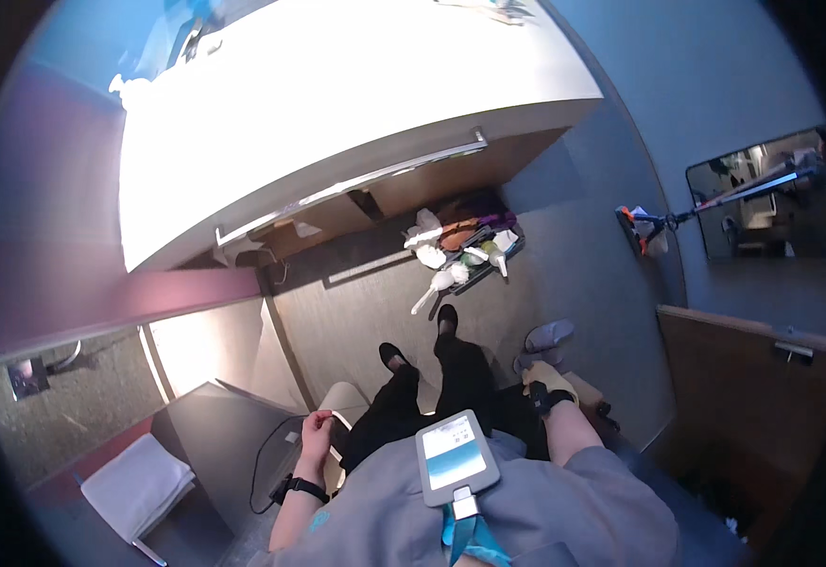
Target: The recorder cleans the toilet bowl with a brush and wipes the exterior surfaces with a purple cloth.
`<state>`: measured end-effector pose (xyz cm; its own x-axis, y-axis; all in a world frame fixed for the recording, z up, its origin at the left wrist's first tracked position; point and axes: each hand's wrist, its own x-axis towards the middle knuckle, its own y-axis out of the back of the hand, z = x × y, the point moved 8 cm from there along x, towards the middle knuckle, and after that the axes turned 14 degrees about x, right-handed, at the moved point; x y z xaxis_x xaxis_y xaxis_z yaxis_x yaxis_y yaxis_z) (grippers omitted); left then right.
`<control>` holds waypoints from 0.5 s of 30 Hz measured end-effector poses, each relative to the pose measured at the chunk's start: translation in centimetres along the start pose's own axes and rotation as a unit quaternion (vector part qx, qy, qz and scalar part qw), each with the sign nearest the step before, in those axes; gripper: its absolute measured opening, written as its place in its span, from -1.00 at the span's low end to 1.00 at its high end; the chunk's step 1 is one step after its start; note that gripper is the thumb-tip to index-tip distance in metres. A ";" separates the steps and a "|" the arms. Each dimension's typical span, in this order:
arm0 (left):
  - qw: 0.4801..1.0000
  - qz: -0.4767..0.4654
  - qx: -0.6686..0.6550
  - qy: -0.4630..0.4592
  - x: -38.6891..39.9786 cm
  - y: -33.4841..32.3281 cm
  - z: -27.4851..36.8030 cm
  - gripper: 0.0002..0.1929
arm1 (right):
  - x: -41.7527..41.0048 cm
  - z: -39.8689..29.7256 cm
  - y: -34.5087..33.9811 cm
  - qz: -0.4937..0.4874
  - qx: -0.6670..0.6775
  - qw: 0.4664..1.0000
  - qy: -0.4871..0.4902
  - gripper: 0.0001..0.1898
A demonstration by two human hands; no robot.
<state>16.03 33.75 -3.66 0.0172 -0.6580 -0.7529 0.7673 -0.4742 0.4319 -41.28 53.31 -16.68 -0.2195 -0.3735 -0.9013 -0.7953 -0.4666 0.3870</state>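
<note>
My left hand is beside my left hip with its fingers curled. It is next to the rim of a white rounded bin, and whether it grips the rim is hidden. A black cable loops close to that wrist. My right hand hangs by my right thigh, and something pale yellow, a glove or a cloth, covers it. Just beyond it a pair of light slippers lies on the floor. Ahead of my feet sits a dark caddy filled with spray bottles, cloths and a white-headed brush.
A white bed or counter top with a metal rail spans the front. On the right, a mop leans by a wall mirror and a brown wooden panel. Folded white towels hang at left.
</note>
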 end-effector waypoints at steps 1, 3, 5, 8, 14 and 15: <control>1.000 0.003 0.010 -0.002 0.1 0.6 0.0 -0.81 | -0.9 -0.5 -0.5 -0.001 0.012 1.000 -0.015 -0.54; 0.998 0.013 0.056 0.000 0.0 1.5 0.4 -0.82 | -2.7 -0.9 0.7 0.010 0.123 0.988 -0.097 -0.53; 0.998 -0.001 0.067 0.014 0.8 1.2 1.5 -0.82 | -4.1 -2.1 3.3 0.031 0.102 0.991 -0.075 -0.58; 0.991 0.036 0.127 -0.022 1.2 1.3 3.7 -0.84 | -2.6 -3.9 6.0 -0.010 0.002 1.000 0.028 -0.62; 0.991 0.022 0.124 0.039 2.5 -3.0 8.0 -0.81 | 5.0 -7.5 16.1 -0.027 0.044 0.997 0.057 -0.62; 0.992 0.022 0.116 0.034 2.5 -4.1 8.9 -0.81 | 6.7 -7.8 17.6 -0.005 0.046 0.997 0.068 -0.61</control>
<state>7.22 28.82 -2.94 0.0968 -0.6434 -0.7594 0.5971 -0.5729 0.5615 -52.35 36.34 -14.42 -0.1374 -0.4767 -0.8683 -0.8466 -0.3985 0.3528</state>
